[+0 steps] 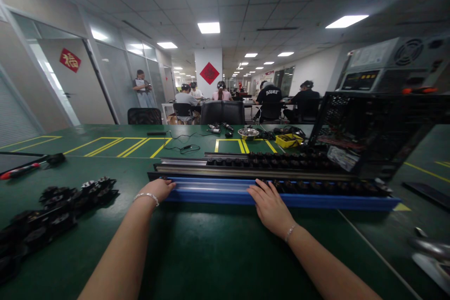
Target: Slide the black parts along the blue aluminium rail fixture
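A long blue channel-shaped rail (218, 197) lies across the green table in front of me. Its left stretch shows a bare, shiny inside, while a row of black roller-like parts (326, 187) fills the right stretch. My left hand (157, 190) is closed around the rail's left end, its fingertips over the edge. Further right, my right hand (272, 207) lies over the near wall with fingers stretched out and apart, fingertips beside the first black part. What lies under those fingertips is hidden. Behind it, dark rails (197, 168) run parallel, also carrying black parts.
Loose black parts (59, 206) are heaped at left, near a red-handled tool (21, 171). At right stands an open computer case (369, 131) with a power supply (390, 63) on top. A metal bowl (248, 134) and yellow tray (288, 140) sit behind. People sit beyond.
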A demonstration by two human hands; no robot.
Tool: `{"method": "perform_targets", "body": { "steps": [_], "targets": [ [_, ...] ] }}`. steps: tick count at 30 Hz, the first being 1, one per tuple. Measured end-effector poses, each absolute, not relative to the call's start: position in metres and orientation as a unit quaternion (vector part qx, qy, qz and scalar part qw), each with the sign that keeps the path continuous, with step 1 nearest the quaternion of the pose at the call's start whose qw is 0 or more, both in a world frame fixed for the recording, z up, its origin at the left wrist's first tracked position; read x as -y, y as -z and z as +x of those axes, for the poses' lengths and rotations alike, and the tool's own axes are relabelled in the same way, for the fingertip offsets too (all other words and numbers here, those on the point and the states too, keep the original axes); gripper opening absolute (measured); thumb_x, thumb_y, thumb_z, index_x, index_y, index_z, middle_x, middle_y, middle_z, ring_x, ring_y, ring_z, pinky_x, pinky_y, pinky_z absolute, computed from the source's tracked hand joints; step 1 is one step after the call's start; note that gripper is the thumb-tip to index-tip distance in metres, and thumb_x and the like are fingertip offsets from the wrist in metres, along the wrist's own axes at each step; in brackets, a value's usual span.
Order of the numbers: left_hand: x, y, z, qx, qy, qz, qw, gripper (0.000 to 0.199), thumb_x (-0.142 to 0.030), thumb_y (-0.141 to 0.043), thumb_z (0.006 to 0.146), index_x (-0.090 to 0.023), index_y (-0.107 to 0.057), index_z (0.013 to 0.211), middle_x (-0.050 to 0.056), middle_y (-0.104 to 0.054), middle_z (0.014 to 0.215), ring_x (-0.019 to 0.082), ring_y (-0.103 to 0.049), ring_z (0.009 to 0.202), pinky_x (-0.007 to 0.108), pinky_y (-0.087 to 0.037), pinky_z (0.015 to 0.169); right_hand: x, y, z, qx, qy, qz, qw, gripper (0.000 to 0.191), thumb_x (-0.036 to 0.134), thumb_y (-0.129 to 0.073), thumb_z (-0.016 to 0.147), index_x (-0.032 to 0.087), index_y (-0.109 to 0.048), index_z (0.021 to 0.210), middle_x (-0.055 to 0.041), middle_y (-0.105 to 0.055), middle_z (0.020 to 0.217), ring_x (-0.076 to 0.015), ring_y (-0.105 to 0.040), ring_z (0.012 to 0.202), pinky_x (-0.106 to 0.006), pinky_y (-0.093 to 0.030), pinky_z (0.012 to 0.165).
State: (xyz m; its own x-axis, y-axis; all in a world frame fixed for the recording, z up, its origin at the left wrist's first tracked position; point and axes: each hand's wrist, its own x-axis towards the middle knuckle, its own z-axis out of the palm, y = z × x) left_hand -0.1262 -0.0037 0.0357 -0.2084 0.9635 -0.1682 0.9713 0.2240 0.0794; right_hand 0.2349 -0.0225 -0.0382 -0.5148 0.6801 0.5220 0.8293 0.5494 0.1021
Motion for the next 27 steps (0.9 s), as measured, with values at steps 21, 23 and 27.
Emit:
{"method": "perform_targets", "body": {
  "steps": [21,23,27],
  "targets": [
    [-0.001,-0.029,-0.137,-0.792,-0.021,0.607,0.066,0.046,-0.047,-0.040,0.079,-0.022,-0.065,0.109,0.009,-0.067,0.107,0.022,-0.062,0.095,0.028,-0.046,0.080,0.022,0.037,0.232,0.847,0.179,-0.445,0.229,0.033,0.020,-0.049,0.080,0.020,-0.055,0.113,-0.0043,-0.057,0.121,-0.0208,-0.033,0.126,-0.042,-0.015,0.109],
    [-0.001,-0.029,-0.137,-0.791,-0.025,0.608,0.065,0.047,-0.046,-0.040,0.078,-0.021,-0.065,0.109,0.009,-0.067,0.107,0.023,-0.062,0.095,0.028,-0.046,0.080,0.022,0.037,0.232,0.845,0.183,-0.446,0.230,0.032,0.020,-0.049,0.080,0.020,-0.055,0.112,-0.0047,-0.057,0.120,-0.0207,-0.033,0.126,-0.042,-0.016,0.108],
    [-0.001,-0.029,-0.137,-0.790,-0.029,0.609,0.062,0.045,-0.044,-0.039,0.079,-0.022,-0.066,0.107,0.009,-0.067,0.108,0.023,-0.062,0.097,0.028,-0.046,0.080,0.021,0.038,0.233,0.845,0.192,-0.444,0.231,0.033,0.019,-0.050,0.079,0.020,-0.055,0.111,-0.0054,-0.057,0.119,-0.0207,-0.034,0.126,-0.042,-0.016,0.108]
  ]
}}
